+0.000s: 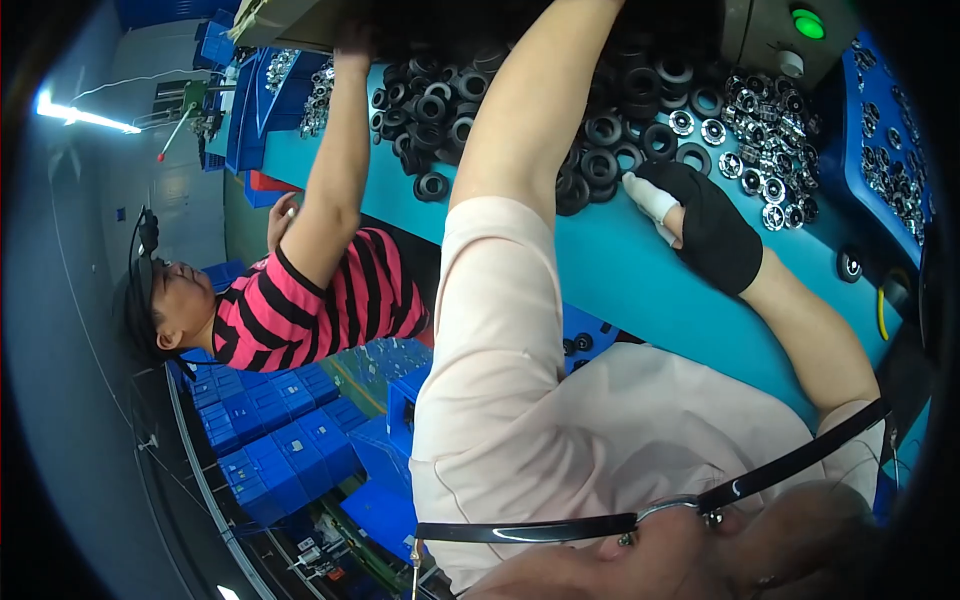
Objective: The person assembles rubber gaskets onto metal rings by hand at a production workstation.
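Pink sleeve [500,380], gloved right hand [700,225] touching black rings [600,165]

Black rubber rings [600,165] – dozens, piled; silver metal rings [770,150] – dozens; 1 green button [808,24]; 1 black glove [712,235].

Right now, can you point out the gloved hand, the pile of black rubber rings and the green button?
gloved right hand [712,238]: head view, on the back of the black glove.
pile of black rubber rings [600,165]: head view, on a ring in the pile.
green button [808,23]: head view, on its lit face.
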The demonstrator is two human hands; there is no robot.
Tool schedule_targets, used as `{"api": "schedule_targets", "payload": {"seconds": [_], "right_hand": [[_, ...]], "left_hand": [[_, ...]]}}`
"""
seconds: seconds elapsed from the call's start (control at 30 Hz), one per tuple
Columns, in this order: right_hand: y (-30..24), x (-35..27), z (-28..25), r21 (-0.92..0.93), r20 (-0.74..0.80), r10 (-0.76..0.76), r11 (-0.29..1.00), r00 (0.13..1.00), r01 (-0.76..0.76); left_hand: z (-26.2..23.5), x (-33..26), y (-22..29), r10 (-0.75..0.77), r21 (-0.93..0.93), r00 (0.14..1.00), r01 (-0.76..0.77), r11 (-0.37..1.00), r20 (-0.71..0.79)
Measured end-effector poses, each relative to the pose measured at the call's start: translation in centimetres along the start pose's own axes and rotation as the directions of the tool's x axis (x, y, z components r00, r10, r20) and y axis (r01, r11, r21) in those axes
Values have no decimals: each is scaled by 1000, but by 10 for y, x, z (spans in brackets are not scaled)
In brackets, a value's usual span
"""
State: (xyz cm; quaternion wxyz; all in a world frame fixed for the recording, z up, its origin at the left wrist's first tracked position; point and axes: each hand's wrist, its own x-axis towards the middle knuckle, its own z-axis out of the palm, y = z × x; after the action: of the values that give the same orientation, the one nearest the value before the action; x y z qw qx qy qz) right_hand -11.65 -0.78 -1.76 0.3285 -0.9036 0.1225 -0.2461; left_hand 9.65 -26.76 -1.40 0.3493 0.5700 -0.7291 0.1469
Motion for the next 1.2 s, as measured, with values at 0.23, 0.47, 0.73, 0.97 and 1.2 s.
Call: {"api": "schedule_targets", "payload": {"seconds": [0.23, 0.47, 0.73, 0.97, 1.2], "right_hand": [[-5, -5, -6, -84, -75, -5, 996, 997, -1], [-4, -4, 2, 319, -85, 71, 947, 994, -40], [-3, -7, -8, 126, -293, -1, 991, 956, 40], [-21, 14, -31, 513, 11, 366, 797, 931, -319], [-24, 19, -29, 563, 143, 172, 796, 975, -222]], "left_hand": [[-121, -57, 105, -436, -828, 843, 468, 309, 314], [-162, -150, 145, -507, -864, 762, 499, 62, 404], [-180, -152, 157, -541, -872, 801, 434, 226, 258], [-235, -238, 138, -291, -765, 882, 468, 442, 371], [-253, -250, 135, -255, -704, 758, 652, 282, 600]]}}
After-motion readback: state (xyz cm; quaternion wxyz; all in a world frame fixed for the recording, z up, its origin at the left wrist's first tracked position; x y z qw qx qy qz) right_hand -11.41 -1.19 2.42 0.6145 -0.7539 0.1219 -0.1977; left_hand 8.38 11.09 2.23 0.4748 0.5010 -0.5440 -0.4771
